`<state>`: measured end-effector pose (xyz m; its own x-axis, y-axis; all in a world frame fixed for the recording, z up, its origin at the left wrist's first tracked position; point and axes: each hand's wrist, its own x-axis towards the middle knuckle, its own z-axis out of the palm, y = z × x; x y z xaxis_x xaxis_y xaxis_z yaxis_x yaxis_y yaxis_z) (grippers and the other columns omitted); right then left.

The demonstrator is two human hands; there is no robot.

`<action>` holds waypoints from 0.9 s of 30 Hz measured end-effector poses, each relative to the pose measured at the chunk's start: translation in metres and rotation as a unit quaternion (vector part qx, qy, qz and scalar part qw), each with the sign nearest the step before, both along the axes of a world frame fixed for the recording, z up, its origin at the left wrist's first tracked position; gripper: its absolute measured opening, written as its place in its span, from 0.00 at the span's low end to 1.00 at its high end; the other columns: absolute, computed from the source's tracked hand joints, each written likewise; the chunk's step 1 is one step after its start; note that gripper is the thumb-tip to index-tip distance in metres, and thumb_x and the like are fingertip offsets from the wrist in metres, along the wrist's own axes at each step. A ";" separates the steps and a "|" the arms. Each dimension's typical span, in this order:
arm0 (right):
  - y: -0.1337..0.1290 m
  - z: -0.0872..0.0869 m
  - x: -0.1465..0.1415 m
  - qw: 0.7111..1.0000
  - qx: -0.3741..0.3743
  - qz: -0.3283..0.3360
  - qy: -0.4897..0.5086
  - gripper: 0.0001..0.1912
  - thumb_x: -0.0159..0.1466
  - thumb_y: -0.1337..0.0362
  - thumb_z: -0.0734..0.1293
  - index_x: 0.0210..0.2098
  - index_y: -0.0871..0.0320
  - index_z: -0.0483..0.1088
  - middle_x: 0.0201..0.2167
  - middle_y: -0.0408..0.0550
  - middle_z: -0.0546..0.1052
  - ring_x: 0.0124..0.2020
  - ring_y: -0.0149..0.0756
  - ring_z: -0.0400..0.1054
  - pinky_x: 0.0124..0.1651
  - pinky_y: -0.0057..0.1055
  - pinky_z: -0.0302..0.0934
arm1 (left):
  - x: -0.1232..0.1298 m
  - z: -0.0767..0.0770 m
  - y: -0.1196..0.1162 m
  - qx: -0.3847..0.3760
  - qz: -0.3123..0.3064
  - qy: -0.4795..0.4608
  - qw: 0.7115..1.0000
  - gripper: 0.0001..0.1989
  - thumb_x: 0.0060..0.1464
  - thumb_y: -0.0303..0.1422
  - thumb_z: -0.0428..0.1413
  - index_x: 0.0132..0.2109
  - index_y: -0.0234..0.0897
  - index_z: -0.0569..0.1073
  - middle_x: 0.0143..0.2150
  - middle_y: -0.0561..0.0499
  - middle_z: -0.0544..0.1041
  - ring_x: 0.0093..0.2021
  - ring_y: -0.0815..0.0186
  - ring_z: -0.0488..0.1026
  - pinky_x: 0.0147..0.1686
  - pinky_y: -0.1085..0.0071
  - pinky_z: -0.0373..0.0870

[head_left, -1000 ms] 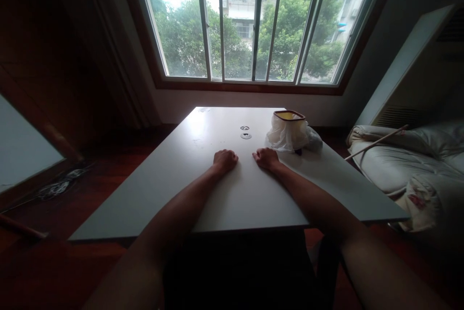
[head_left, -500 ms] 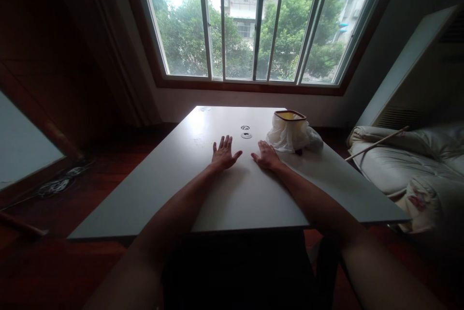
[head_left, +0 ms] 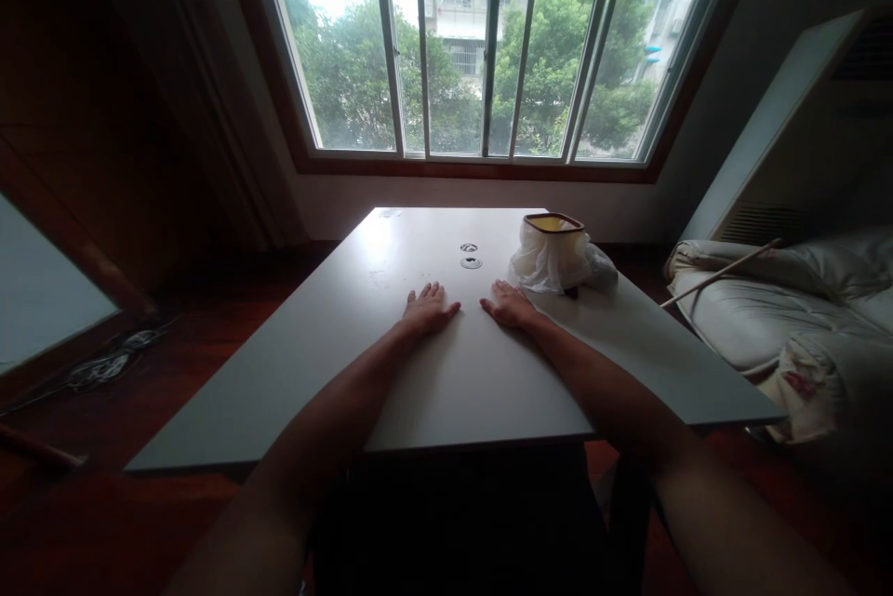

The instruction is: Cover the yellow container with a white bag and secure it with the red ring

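Note:
On the white table (head_left: 279,391) rests my left hand (head_left: 427,309), palm down, fingers stretched forward and thumb out to the right. My right hand (head_left: 511,306) lies palm down too, a short gap to the right of the left one, its thumb pointing left. Neither hand holds anything. Just beyond the right hand stands a small bin with a brown rim (head_left: 554,223), lined with a whitish plastic bag (head_left: 548,263) that spreads over the tabletop. Two round fittings (head_left: 471,263) sit on the table ahead of the gap between my hands.
A wide sliding window (head_left: 481,47) is behind the table. To the right, a pale padded sofa (head_left: 753,308) carries a thin stick (head_left: 722,274). A coil of cable (head_left: 115,362) lies on the reddish floor to the left, near a leaning framed panel (head_left: 42,298).
My left hand's fingers, raised and spread before, now lie lower and flatter. The right hand has flattened slightly in place. The view has shifted a little; the bin stays where it was.

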<state>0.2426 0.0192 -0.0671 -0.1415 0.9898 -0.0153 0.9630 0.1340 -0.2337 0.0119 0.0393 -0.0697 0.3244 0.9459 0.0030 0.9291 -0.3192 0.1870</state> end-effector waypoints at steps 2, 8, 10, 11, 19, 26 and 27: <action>-0.001 0.001 0.000 1.000 -0.002 0.000 0.001 0.42 0.71 0.43 0.51 0.72 0.68 0.48 0.74 0.60 0.46 0.75 0.45 0.38 0.74 0.40 0.33 | 0.000 0.000 0.000 -0.001 -0.001 -0.002 1.000 0.40 0.63 0.57 0.37 0.72 0.35 0.53 0.75 0.38 0.46 0.76 0.50 0.42 0.70 0.44 0.40; -0.001 0.001 0.000 1.000 0.000 -0.001 0.001 0.42 0.71 0.43 0.51 0.72 0.69 0.49 0.74 0.59 0.46 0.75 0.45 0.38 0.74 0.39 0.34 | 0.001 0.001 -0.001 -0.001 0.001 -0.003 1.000 0.42 0.62 0.57 0.37 0.72 0.34 0.52 0.76 0.39 0.46 0.76 0.50 0.41 0.70 0.43 0.39; -0.001 0.001 0.000 1.000 0.001 0.001 0.000 0.42 0.71 0.43 0.51 0.72 0.69 0.49 0.74 0.59 0.46 0.75 0.45 0.38 0.74 0.39 0.33 | 0.001 0.001 -0.001 -0.005 0.002 -0.002 1.000 0.42 0.62 0.58 0.36 0.73 0.34 0.52 0.76 0.39 0.46 0.76 0.51 0.41 0.70 0.44 0.39; -0.001 0.001 0.000 1.000 0.001 0.001 0.000 0.42 0.71 0.43 0.51 0.72 0.69 0.48 0.74 0.59 0.46 0.75 0.45 0.38 0.74 0.39 0.33 | 0.000 0.001 -0.001 -0.006 0.003 0.000 1.000 0.42 0.62 0.58 0.36 0.73 0.34 0.52 0.76 0.39 0.46 0.76 0.51 0.41 0.70 0.44 0.39; -0.003 0.005 -0.001 1.000 -0.003 -0.002 -0.004 0.41 0.71 0.43 0.51 0.72 0.68 0.49 0.74 0.59 0.46 0.75 0.44 0.38 0.74 0.39 0.33 | 0.000 0.001 -0.001 -0.003 0.003 -0.003 1.000 0.41 0.62 0.57 0.37 0.72 0.34 0.52 0.76 0.39 0.45 0.76 0.50 0.41 0.70 0.44 0.39; -0.008 0.008 -0.003 0.999 0.041 0.013 0.016 0.38 0.70 0.46 0.57 0.70 0.68 0.55 0.72 0.62 0.53 0.73 0.48 0.46 0.72 0.41 0.41 | 0.001 0.003 -0.002 -0.008 0.008 0.016 1.000 0.43 0.62 0.58 0.35 0.73 0.33 0.50 0.76 0.40 0.45 0.76 0.52 0.40 0.70 0.45 0.39; -0.009 0.012 -0.003 0.996 0.083 0.025 0.023 0.37 0.69 0.48 0.59 0.69 0.66 0.57 0.72 0.61 0.55 0.72 0.48 0.49 0.72 0.40 0.44 | 0.001 0.003 -0.002 -0.009 0.007 0.018 1.000 0.43 0.62 0.58 0.35 0.73 0.32 0.50 0.76 0.41 0.45 0.76 0.52 0.40 0.71 0.45 0.39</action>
<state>0.2399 0.0106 -0.0556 -0.1870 0.9699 0.1558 0.9428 0.2217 -0.2490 0.0130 0.0375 -0.0670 0.3098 0.9505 -0.0249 0.9398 -0.3022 0.1595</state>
